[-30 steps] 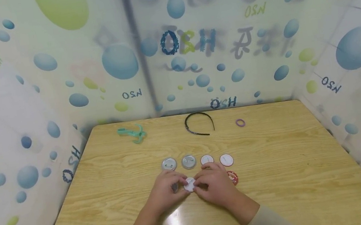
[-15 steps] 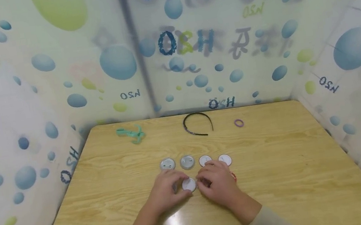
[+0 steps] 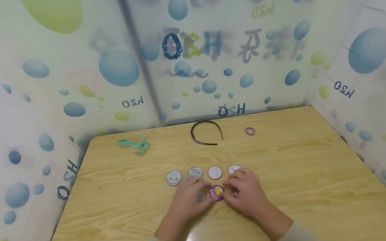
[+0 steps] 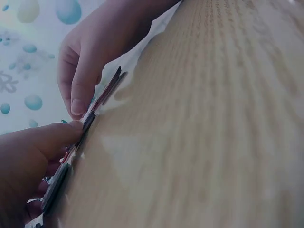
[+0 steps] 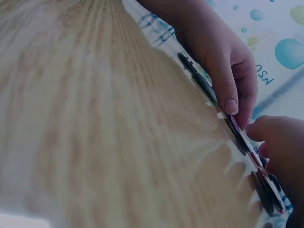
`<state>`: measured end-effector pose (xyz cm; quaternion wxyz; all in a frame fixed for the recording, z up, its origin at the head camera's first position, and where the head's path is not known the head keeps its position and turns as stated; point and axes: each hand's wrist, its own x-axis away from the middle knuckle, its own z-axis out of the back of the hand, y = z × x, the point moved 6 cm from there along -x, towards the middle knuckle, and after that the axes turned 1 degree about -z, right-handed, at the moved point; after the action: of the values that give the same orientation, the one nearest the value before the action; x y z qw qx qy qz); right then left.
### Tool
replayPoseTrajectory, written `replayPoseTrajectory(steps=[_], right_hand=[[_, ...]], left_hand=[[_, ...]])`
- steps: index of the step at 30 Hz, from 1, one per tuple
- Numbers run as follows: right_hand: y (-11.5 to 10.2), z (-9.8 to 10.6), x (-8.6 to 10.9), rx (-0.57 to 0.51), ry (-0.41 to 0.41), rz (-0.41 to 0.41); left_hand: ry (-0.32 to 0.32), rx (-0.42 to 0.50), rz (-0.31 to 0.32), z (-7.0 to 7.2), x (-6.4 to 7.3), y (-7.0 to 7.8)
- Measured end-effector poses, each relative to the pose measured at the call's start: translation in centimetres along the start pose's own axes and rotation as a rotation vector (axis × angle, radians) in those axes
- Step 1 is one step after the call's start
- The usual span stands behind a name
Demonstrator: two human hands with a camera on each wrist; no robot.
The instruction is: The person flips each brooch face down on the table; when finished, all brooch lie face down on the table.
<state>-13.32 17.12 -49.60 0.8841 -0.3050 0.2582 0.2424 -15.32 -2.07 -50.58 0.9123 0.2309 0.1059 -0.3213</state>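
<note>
A purple button badge (image 3: 216,192) with a yellow picture lies face up between the two hands in the head view. My left hand (image 3: 190,199) holds its left edge between thumb and forefinger. From the other side my right hand (image 3: 247,193) pinches at its right edge, thumb tip on the rim. A pale badge (image 3: 201,197) shows partly inside the curve of the left hand, and a red badge (image 3: 235,191) is mostly hidden by the right hand. In the right wrist view, the badges appear edge-on, with the left thumb (image 5: 231,105) touching one.
Behind the hands is a row of badges back side up: silver ones (image 3: 174,178) at left, white ones (image 3: 214,172) at right. Farther back lie a teal claw-shaped clip (image 3: 137,144), a black headband (image 3: 193,133) and a purple ring (image 3: 250,131). Patterned walls surround the table (image 3: 299,188).
Both hands have left the white-backed badge and shifted right along the front row to the purple badge. The view has turned slightly to the right.
</note>
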Motion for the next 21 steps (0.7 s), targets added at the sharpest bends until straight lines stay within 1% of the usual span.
replayPoseTrajectory(steps=[5, 10, 13, 16, 18, 21], right_hand=[[-0.12, -0.23, 0.01, -0.029, -0.047, -0.035], [-0.04, -0.30, 0.06, -0.016, -0.088, -0.075], [0.01, -0.31, 0.10, -0.011, -0.108, -0.098], [0.08, -0.37, 0.16, -0.013, -0.121, -0.116], [0.10, -0.42, 0.14, -0.023, -0.126, -0.121], [0.13, -0.52, 0.08, -0.037, -0.126, -0.117]], left_hand=[[-0.019, -0.026, -0.004, -0.16, -0.38, 0.34], [-0.034, -0.023, 0.015, -0.21, -0.40, 0.50], [-0.020, -0.014, 0.003, -0.19, -0.30, 0.54], [0.013, 0.005, -0.017, -0.19, -0.19, 0.56], [0.032, 0.020, -0.028, -0.22, -0.11, 0.52], [0.045, 0.042, -0.026, -0.31, -0.03, 0.34]])
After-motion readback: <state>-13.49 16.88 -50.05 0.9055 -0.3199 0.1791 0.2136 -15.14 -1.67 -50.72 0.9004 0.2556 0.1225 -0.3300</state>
